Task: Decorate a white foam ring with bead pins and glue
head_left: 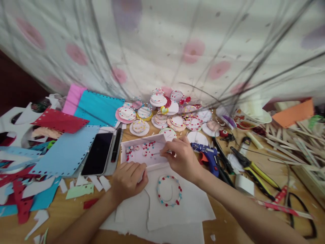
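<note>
A shallow white box (144, 164) with small red, blue and pale beads (148, 145) sits in the middle. My right hand (179, 156) reaches over its right side, fingers pinched on a thin metal tool (156, 154) whose tip points at the beads. My left hand (130, 179) rests at the box's near left edge, its fingers curled; whether they hold anything is hidden. Nearer me, a beaded ring (179, 186) of red, blue and white beads lies on white paper (193, 210).
Small decorated paper hats (144, 112) crowd the back. On the left are a phone (98, 154), a black pen (116, 145), coloured sheets (63, 149) and scraps. A blue glue gun (209, 156), yellow-black pliers (254, 169) and wooden sticks (291, 142) lie right.
</note>
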### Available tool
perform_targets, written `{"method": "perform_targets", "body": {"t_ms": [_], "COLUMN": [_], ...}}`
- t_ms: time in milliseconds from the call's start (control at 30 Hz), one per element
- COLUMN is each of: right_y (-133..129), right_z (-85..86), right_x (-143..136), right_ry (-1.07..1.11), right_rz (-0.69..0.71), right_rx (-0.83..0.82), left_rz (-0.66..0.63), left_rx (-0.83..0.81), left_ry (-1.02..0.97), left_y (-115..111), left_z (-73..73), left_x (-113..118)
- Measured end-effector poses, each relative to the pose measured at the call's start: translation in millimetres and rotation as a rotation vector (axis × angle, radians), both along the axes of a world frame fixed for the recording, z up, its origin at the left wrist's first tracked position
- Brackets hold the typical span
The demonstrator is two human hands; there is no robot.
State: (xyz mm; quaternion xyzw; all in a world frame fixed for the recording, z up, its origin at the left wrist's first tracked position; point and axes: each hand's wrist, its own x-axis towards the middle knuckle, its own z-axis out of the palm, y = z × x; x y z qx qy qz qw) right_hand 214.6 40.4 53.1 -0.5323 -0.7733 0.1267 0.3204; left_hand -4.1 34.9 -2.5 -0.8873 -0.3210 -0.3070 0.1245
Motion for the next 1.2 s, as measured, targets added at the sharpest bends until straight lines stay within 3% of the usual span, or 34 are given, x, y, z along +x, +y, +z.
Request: {"method": "perform_targets", "body": {"t_ms": [233,433,567,667,767,900,1067,1200], "right_y": [-63.2,-105.7,-117.6,-117.9,-113.3,-105.0,-99.7,-100.3], "right_z": [24.2,15.7,6.0,-2.9,-10.9,-18.4,-31.8,-45.3], "right_x": [33.2,48.9,55.4,55.5,49.2,37.0,32.0,33.9], "right_ry": [0.333,0.600,0.733,0.782,0.802,0.852,0.900,0.956], "right_rz": [-0.293,-0.476,-0.511,-0.491,-0.424,-0.371,-0.404,-0.431], "right_rx": [0.132,0.139,0.100,0.070,-0.034,-0.160,-0.175,-0.206], "left_rz": [0.008,-0.070,-0.066,-0.043,0.017,-0.017,-0.061,-0.117], "left_rx": [0.004,-0.067,-0.180,-0.324,-0.580,-0.907,-1.038,-1.125], "left_ry": [0.016,0.103,0.145,-0.047,-0.329,-0.583,-0.750,-0.793], "left_y": [1.0,12.1,20.0,8.3,-15.1,-37.0,-34.9,-27.8], "left_z": [3.0,7.8,24.8,40.9,47.4,36.4,17.5,11.3], "left_x": [0.4,-13.9,-27.4,-27.1,-13.6,17.0,48.8,58.6]}}
